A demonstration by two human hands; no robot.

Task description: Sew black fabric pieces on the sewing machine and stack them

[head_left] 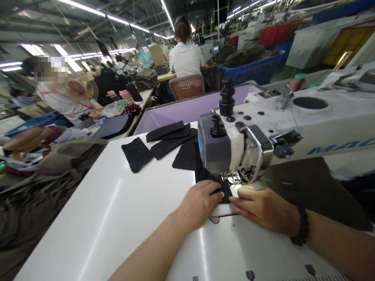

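My left hand (203, 201) lies on a black fabric piece (227, 191) with its fingers stretched over it, pressing it down in front of the sewing machine (218, 144). The far part of that cloth runs back under the machine head, beside the presser foot (230, 177). At the right edge of the same piece, my right hand (258, 205) rests on the machine bed with its fingers extended and the fingertips against the cloth edge. A dark beaded bracelet circles the right wrist. Several black fabric pieces (137, 154) lie behind and left of my hands on the white table (125, 218).
An olive-brown cloth (310, 187) lies under the machine arm at right. Dark brown fabric (29, 207) is heaped along the table's left side. Behind stands a purple-lined bin (175, 111). One person (186, 54) sits ahead; another (63, 91) works at left near a blue basket (249, 74).
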